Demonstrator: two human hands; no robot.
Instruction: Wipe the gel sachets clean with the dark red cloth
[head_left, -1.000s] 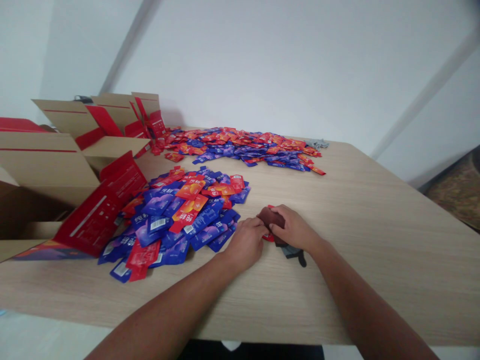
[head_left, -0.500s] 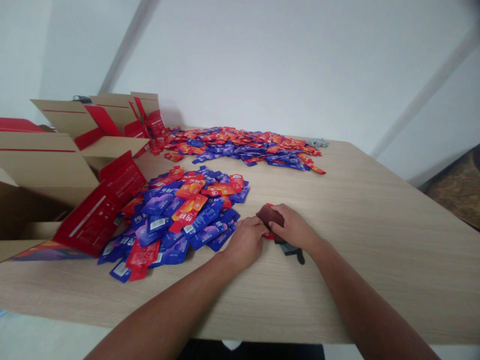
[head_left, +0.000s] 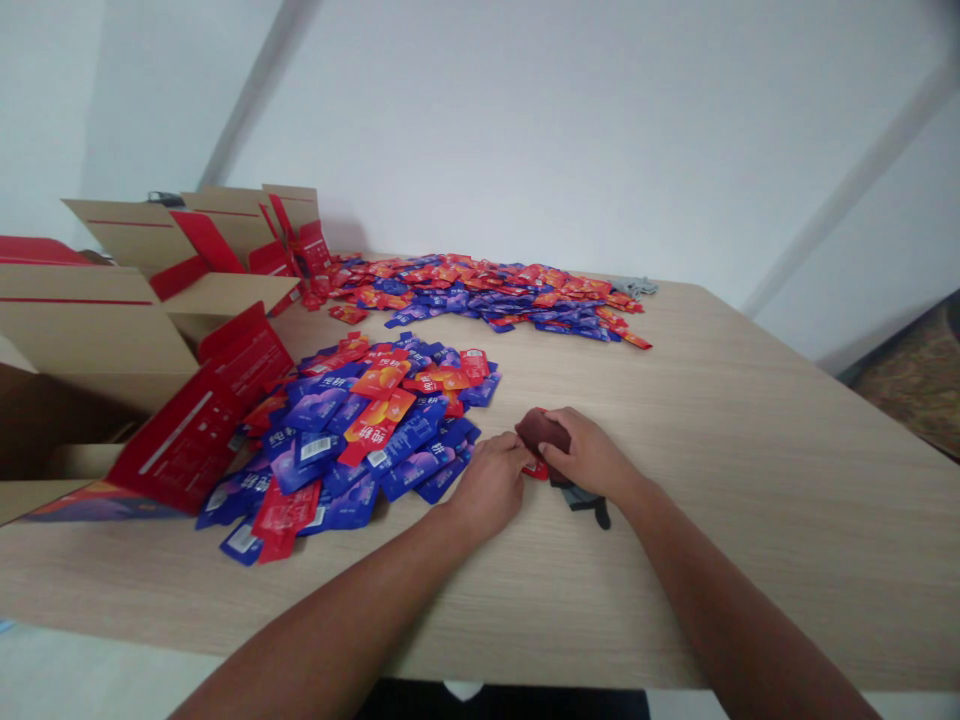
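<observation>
On the table, my right hand [head_left: 589, 450] is closed on a flat maroon-brown piece [head_left: 541, 432] with a rounded edge; its exact kind I cannot make out. My left hand [head_left: 491, 487] has its fingertips closed together at the piece's lower left edge. Part of a red packet [head_left: 535, 469] shows beneath the brown piece, right by the left fingertips. Under my right wrist lies a dark grey, fabric-like item [head_left: 581, 497], partly hidden. To the left of my left hand, a heap of blue and red-orange packets [head_left: 367, 420] spreads over the wood surface.
Open cardboard boxes with red flaps [head_left: 202, 430] stand along the left side. A long pile of similar packets [head_left: 487, 290] runs along the table's back edge by the wall. A grey cloth-like item [head_left: 634, 286] lies at that pile's right end.
The brown piece has shifted very slightly to the right, and a bit more of the red packet shows below it. Both hands stay nearly in place.
</observation>
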